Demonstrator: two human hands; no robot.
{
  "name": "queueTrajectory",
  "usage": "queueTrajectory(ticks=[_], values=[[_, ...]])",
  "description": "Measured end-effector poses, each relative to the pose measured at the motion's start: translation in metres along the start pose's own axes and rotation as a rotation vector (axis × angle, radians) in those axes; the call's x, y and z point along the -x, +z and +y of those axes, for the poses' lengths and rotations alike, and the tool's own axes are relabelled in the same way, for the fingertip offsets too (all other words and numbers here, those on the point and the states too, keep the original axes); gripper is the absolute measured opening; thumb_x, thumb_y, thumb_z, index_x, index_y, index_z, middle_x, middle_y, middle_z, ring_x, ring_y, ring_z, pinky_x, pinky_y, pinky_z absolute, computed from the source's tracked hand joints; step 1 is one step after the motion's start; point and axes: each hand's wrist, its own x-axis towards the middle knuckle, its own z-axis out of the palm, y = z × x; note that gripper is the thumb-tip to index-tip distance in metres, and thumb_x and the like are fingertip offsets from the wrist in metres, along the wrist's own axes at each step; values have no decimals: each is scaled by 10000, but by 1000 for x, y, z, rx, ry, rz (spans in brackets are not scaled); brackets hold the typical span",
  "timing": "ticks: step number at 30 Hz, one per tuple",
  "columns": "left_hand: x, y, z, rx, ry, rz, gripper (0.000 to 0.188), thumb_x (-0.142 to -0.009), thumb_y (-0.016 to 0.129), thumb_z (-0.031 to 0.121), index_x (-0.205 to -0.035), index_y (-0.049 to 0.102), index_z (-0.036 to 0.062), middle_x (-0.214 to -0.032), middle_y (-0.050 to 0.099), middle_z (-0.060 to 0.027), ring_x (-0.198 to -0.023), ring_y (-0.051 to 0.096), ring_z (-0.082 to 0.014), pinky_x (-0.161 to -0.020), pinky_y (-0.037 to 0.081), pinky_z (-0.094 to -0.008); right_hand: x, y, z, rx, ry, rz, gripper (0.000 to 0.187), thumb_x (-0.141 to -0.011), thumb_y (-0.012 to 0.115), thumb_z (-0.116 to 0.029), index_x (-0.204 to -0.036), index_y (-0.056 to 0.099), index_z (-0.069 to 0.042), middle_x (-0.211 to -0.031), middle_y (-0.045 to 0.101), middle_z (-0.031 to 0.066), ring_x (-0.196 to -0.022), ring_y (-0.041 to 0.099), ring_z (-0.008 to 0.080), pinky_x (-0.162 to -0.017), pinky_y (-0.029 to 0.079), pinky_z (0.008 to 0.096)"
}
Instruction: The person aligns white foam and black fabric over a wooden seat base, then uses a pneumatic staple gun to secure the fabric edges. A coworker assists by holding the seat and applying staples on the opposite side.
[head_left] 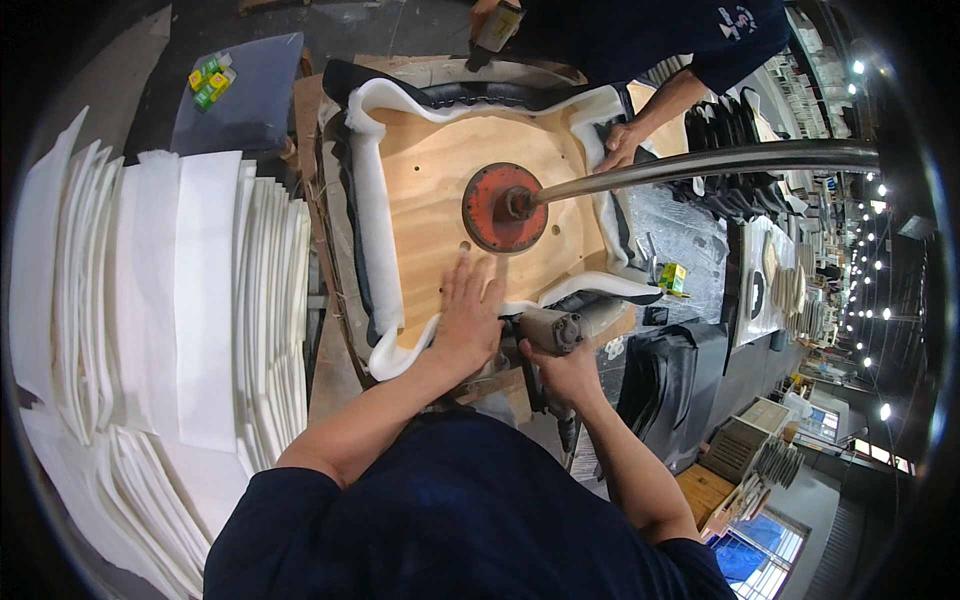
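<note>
A plywood seat panel [425, 170] lies in front of me, wrapped round its edges by white foam padding [376, 245] and a black cover [470, 92]. Its middle is pressed by a round red plate [486, 215] on the end of a curved metal pipe [700, 165]. With fingers spread, my left hand [468, 318] rests on the near edge of the panel. My right hand [566, 376] grips a staple gun [552, 328], whose nose is against the folded near edge. The exact contact point is hidden.
Across the panel, a co-worker's hand [622, 145] holds its far right edge; their other hand has a similar tool [492, 38]. White foam sheets [200, 290] are stacked at left. Black covers [672, 385] are piled at right. Small boxes [210, 82] sit on a grey surface.
</note>
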Motion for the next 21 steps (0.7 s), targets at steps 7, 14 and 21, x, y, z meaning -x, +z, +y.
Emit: queueTrajectory(ticks=[7,14,21], values=[[7,-20,6,-112,-98,-88,1049,-881,876,453,-1731,357,125,-1835,145,-180,-1699,67,-471,-1344,53,-693,11,-10,-11,-131,122,-70,356,-953,846,-183,-1248,763,-3,-943,770,58,-670,655,145,-645,542,341],[7,-18,5,-116,-106,-92,1025,-875,877,403,-1722,374,119,-1846,122,-163,-1705,62,-454,-1357,45,-667,5,3,-18,-82,-5,-51,352,-950,829,-187,-1256,769,-25,-972,788,92,-779,726,196,-734,567,368],[4,-21,-5,4,-90,-98,903,-908,813,182,-1694,389,49,-1847,111,-168,-1709,80,-434,-1363,71,-640,7,8,-10,-133,-38,-30,331,-956,806,-154,-1243,741,-3,-827,706,50,-593,624,128,-558,493,326]])
